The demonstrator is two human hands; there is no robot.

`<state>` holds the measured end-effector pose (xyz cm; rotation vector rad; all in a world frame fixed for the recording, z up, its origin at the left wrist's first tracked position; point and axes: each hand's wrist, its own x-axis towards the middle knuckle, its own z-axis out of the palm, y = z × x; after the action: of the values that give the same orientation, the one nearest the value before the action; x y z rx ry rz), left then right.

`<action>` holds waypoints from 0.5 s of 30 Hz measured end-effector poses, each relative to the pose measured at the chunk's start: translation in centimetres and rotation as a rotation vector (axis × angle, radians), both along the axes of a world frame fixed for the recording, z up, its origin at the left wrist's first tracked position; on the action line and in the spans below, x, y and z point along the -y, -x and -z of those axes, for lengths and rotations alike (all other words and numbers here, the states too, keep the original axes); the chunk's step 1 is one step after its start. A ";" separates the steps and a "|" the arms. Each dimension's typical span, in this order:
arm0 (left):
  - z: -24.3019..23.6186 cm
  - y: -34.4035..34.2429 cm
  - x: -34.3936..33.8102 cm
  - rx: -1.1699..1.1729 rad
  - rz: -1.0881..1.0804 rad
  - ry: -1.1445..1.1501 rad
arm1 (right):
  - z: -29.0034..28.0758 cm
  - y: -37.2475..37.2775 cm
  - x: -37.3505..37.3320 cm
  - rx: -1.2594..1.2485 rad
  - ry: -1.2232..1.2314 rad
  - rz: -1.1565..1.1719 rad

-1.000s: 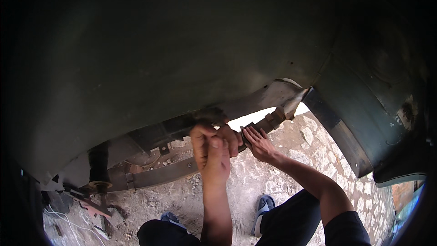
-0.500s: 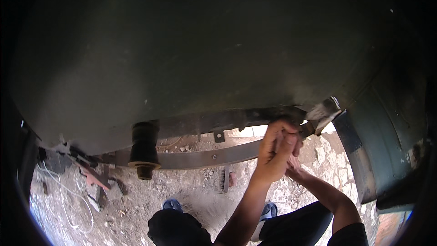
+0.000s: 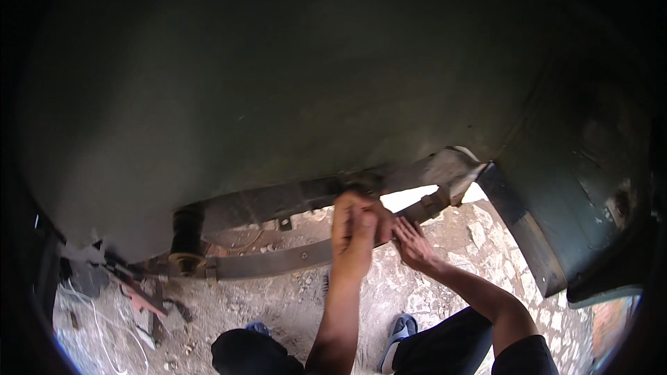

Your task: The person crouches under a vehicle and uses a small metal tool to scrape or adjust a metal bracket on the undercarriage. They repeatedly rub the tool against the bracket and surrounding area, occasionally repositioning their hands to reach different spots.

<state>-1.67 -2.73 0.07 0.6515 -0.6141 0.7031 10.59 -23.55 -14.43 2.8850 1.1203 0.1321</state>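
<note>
Beneath a dark vehicle body, a long curved leaf spring [image 3: 271, 261] runs from left to right. In front of its right part is my left hand [image 3: 356, 232], raised with fingers curled in and thumb bent. Whatever it may hold is hidden and smeared by motion. Just to its right, my right hand [image 3: 415, 244] lies with fingers stretched out against the spring's near edge, close to a clamp [image 3: 432, 205] around the spring. A dark rail [image 3: 278, 198] passes above and behind my left hand.
The dark green body panel [image 3: 313, 97] covers the upper view. A black rubber stop [image 3: 187, 239] hangs at left. Reddish metal parts [image 3: 142, 298] and a white cord [image 3: 104, 337] lie on the stony ground at lower left. A bent metal bracket [image 3: 455, 170] and side panel [image 3: 563, 222] stand at right.
The view has shifted, so the spring and body sit further left. My hands have come apart: the left is curled, while the right now shows flat against the spring.
</note>
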 end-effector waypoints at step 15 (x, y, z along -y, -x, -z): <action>0.2 0.4 0.8 0.070 -0.043 -0.005 | 0.5 -0.8 0.3 0.011 -0.044 -0.020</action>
<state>-2.12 -3.53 -0.09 0.6482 -0.6683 0.7671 11.41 -23.90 -14.92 2.9074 1.1594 0.1757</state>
